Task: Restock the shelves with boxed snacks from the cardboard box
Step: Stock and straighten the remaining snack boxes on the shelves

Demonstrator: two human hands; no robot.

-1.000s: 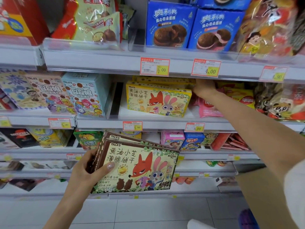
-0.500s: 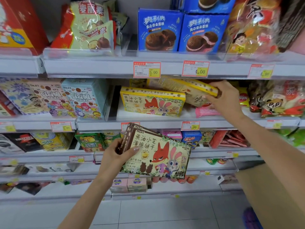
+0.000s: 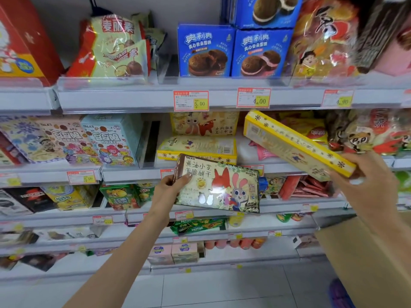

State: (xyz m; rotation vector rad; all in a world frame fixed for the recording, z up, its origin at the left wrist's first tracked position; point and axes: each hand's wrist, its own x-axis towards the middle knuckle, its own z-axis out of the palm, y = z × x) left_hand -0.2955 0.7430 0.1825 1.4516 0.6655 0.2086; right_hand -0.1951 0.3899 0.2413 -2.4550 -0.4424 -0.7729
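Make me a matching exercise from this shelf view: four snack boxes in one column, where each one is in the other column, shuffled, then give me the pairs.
Column one
1. brown-edged cardboard box with fox and rabbit
2. tilted long yellow-edged cardboard box
3. flat yellow-edged cardboard box
4. blue cardboard box picturing a brown sandwich cookie

Column two
A. standing on the top visible shelf
B. gripped by the right hand
C. lying on the second shelf down
D. gripped by the left hand

Pairs: 1-D, 2-B, 3-C, 4-A
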